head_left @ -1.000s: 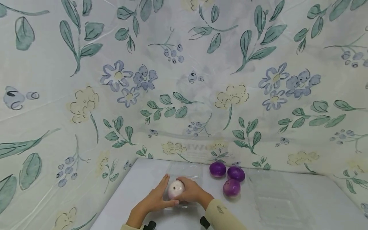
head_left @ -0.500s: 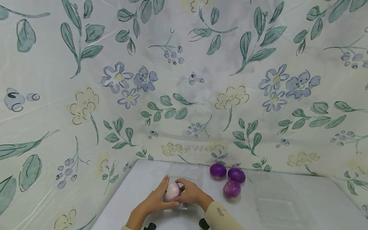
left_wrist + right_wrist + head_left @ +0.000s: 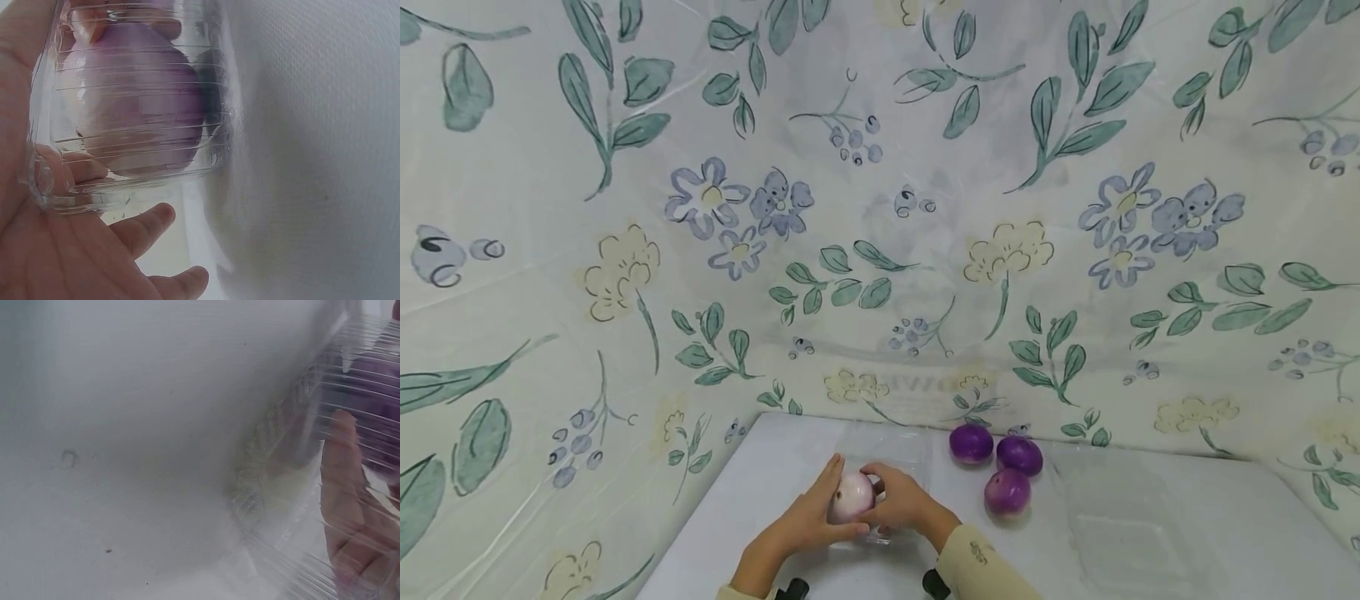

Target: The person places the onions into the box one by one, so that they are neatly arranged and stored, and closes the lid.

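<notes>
I record the pale onion (image 3: 853, 497) inside the clear container (image 3: 81, 201); the right hand (image 3: 901, 502) grips the onion between thumb and fingers, the left hand (image 3: 807, 518) lies straight-fingered beside it. I judge it firm, weighty, slick (skin may bruise); hold round its widest part.

Room of unclear kind: floral sheeting (image 3: 880, 208) behind white table (image 3: 752, 483)

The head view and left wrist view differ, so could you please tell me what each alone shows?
Head view only: three purple onions, the right-hand clear container, floral backdrop.
Left wrist only: the ridged container wall up close, two left fingertips beyond it.
Both: the left hand, the pale onion and the clear container at the hands.
</notes>
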Demonstrator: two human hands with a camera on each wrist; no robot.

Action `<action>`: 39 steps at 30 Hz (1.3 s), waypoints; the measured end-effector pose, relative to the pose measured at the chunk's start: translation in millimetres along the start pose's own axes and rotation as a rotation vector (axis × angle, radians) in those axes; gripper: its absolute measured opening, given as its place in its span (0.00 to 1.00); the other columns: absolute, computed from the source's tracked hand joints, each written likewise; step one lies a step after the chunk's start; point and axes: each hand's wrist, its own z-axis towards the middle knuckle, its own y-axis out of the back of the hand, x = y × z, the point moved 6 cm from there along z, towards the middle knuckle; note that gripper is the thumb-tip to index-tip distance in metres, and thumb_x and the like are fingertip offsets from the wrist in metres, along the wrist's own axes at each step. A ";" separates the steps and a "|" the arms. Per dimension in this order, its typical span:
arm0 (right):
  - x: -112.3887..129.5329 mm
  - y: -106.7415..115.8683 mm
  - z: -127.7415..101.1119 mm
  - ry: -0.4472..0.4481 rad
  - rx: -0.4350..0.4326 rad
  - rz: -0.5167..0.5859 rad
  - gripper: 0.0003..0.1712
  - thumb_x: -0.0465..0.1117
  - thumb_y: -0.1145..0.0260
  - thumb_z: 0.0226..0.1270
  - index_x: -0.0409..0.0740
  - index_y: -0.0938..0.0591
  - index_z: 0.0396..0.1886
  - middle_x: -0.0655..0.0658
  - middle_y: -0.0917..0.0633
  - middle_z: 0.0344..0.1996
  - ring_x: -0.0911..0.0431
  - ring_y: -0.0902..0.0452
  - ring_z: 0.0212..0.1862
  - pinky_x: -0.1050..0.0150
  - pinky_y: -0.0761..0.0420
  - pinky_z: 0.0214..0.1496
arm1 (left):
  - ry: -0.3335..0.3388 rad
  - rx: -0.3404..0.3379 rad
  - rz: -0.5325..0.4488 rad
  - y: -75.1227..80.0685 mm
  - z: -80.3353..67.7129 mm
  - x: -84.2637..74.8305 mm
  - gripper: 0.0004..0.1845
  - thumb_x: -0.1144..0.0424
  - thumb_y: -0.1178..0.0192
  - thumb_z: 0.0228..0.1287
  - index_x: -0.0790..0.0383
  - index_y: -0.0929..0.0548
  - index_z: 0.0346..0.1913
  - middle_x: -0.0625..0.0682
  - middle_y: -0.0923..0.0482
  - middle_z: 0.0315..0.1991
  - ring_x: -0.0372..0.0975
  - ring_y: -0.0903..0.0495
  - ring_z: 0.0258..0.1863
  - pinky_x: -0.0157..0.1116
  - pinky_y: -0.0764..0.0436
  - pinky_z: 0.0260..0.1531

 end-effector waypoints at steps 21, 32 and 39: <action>-3.3 4.8 0.4 0.073 -0.010 -0.125 0.39 0.39 0.21 0.49 0.38 0.27 0.62 0.41 0.16 0.43 0.53 0.18 0.40 0.53 0.16 0.46 | -0.030 -0.005 0.011 -2.3 0.7 1.5 0.61 0.42 0.30 0.55 0.75 0.54 0.76 0.69 0.60 0.78 0.63 0.52 0.76 0.71 0.45 0.65; 4.1 13.4 -12.4 0.114 0.004 -0.107 0.43 0.42 0.20 0.49 0.36 0.28 0.64 0.41 0.15 0.44 0.51 0.15 0.41 0.54 0.15 0.46 | -0.039 0.004 0.017 -3.7 0.4 0.2 0.62 0.42 0.29 0.55 0.76 0.55 0.76 0.70 0.61 0.78 0.63 0.52 0.76 0.70 0.44 0.65; 2.1 23.4 -14.8 0.112 0.016 -0.120 0.44 0.45 0.19 0.49 0.39 0.28 0.66 0.39 0.16 0.49 0.50 0.14 0.44 0.51 0.16 0.49 | -0.046 -0.002 0.017 -2.2 1.1 2.9 0.62 0.42 0.29 0.54 0.77 0.55 0.76 0.71 0.61 0.78 0.64 0.52 0.76 0.65 0.43 0.69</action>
